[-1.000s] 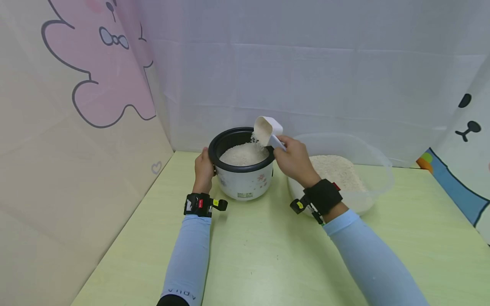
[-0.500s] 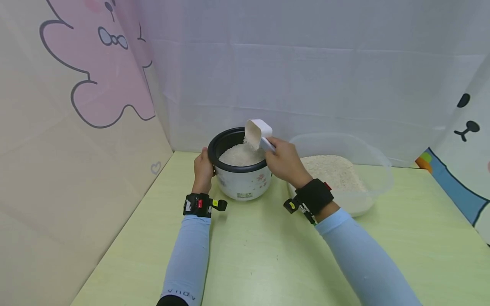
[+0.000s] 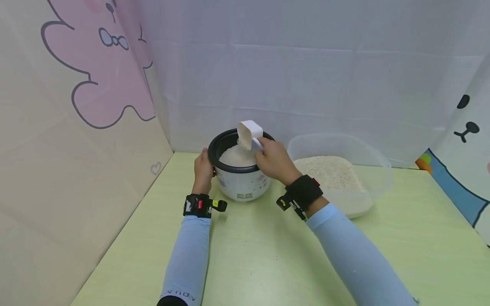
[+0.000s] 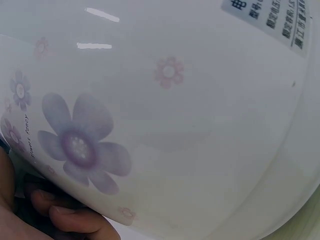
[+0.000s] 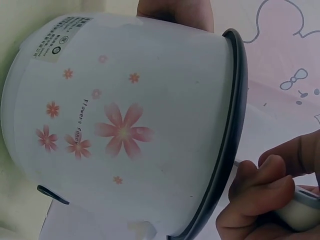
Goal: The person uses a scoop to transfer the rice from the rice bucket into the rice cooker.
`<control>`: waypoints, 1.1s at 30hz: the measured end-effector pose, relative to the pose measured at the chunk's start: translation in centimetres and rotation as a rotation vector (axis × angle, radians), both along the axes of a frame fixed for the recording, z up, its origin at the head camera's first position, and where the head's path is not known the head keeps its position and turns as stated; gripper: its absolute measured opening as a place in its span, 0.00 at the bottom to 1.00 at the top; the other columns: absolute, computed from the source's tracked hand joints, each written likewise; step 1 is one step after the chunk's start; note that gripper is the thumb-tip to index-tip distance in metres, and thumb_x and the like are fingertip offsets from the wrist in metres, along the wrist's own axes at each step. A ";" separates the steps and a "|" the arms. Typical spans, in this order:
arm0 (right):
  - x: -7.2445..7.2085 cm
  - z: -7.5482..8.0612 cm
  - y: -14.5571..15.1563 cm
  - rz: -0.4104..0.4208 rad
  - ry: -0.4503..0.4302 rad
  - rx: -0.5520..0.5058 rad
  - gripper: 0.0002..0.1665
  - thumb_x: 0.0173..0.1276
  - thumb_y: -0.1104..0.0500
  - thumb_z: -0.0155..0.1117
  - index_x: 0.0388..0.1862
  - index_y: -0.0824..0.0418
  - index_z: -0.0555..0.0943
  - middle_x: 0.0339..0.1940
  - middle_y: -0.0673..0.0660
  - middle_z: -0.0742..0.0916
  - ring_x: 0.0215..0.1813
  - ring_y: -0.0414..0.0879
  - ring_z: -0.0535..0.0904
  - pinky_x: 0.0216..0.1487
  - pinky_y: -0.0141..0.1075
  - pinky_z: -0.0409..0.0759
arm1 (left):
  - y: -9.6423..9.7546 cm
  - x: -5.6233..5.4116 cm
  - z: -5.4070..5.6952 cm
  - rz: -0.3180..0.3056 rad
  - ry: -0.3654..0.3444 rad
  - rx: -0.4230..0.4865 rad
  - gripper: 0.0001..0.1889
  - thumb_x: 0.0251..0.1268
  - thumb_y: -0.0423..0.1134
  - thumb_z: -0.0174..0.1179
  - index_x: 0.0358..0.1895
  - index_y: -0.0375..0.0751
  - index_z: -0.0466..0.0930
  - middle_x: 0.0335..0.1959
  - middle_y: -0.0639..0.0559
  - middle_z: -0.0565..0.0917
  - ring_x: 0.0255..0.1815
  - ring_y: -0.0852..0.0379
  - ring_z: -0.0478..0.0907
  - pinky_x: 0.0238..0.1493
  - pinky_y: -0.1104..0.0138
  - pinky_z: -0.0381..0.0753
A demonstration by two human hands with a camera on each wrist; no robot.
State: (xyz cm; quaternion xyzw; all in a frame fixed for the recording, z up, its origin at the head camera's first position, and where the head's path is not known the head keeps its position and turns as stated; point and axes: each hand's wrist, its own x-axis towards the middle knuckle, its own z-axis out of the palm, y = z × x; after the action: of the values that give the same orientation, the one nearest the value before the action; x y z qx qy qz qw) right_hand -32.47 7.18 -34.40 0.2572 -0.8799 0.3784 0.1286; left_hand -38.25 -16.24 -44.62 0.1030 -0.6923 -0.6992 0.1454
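Note:
A white rice cooker [image 3: 241, 187] with a black rim and printed flowers stands on the table, holding white rice [image 3: 235, 157]. My left hand [image 3: 203, 172] grips its left side; in the left wrist view, the fingers [image 4: 80, 222] curl at a dark part on the cooker's side. Above the cooker's mouth, my right hand [image 3: 276, 160] holds a white measuring scoop [image 3: 250, 131] by its handle. The scoop is tilted, its opening facing left and down, with rice at its lower lip. In the right wrist view, curled fingers [image 5: 260, 200] wrap the handle beside the cooker's rim.
To the right of the cooker, a translucent plastic bin [image 3: 377, 178] holds a heap of rice [image 3: 329, 170], partly behind my right wrist. The pale green table [image 3: 249, 255] meets white cloth [image 3: 306, 85] at the back and printed cloth on both sides.
My right hand has moved left with the scoop, further over the cooker. The stream of rice falling from the scoop looks thinner. My left hand and the cooker have stayed put.

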 end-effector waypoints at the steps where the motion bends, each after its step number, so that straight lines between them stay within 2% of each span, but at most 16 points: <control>1: -0.1 -0.1 0.0 0.001 0.005 0.003 0.25 0.69 0.67 0.46 0.63 0.71 0.76 0.18 0.53 0.71 0.18 0.43 0.58 0.27 0.39 0.63 | 0.0 0.0 0.0 -0.001 -0.004 0.000 0.25 0.83 0.57 0.39 0.26 0.47 0.68 0.23 0.54 0.66 0.22 0.58 0.64 0.23 0.68 0.64; 8: -0.6 -0.2 0.1 0.007 0.041 0.069 0.25 0.72 0.68 0.44 0.65 0.73 0.73 0.19 0.52 0.66 0.18 0.43 0.55 0.25 0.38 0.59 | 0.1 -0.1 0.0 0.003 -0.003 -0.003 0.25 0.82 0.58 0.39 0.26 0.48 0.67 0.22 0.55 0.66 0.21 0.59 0.64 0.23 0.69 0.64; 15: -0.9 -0.4 0.1 0.004 0.049 0.125 0.21 0.73 0.68 0.44 0.61 0.74 0.74 0.20 0.51 0.67 0.18 0.43 0.58 0.24 0.37 0.61 | 0.1 -0.1 0.0 0.013 0.006 -0.003 0.25 0.83 0.56 0.39 0.25 0.48 0.67 0.21 0.55 0.65 0.20 0.59 0.63 0.22 0.68 0.63; 22: -1.1 -0.4 0.2 -0.014 0.103 0.173 0.21 0.72 0.69 0.46 0.60 0.77 0.73 0.20 0.52 0.69 0.20 0.46 0.64 0.26 0.40 0.65 | 0.1 -0.2 -0.1 0.010 0.008 -0.002 0.26 0.82 0.58 0.39 0.25 0.48 0.67 0.22 0.55 0.66 0.20 0.59 0.63 0.22 0.68 0.64; 29: -0.8 -0.1 0.3 -0.021 0.104 0.257 0.25 0.73 0.69 0.47 0.66 0.81 0.69 0.22 0.58 0.76 0.22 0.50 0.70 0.27 0.44 0.70 | 0.1 -0.1 0.0 0.008 0.001 -0.006 0.25 0.82 0.58 0.39 0.25 0.48 0.67 0.22 0.55 0.66 0.21 0.59 0.63 0.23 0.68 0.64; 33: -0.5 -0.1 0.4 -0.024 0.098 0.305 0.27 0.75 0.69 0.47 0.70 0.80 0.65 0.33 0.69 0.84 0.31 0.56 0.79 0.32 0.47 0.77 | 0.0 0.0 0.0 0.002 -0.005 -0.009 0.26 0.82 0.59 0.39 0.26 0.48 0.68 0.21 0.55 0.65 0.20 0.59 0.63 0.23 0.68 0.64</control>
State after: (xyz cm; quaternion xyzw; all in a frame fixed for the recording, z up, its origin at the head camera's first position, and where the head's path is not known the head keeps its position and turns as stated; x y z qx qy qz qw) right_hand -32.97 7.60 -34.52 0.2812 -0.9228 0.2259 0.1352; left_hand -38.23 -16.27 -44.61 0.1047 -0.6956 -0.6958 0.1449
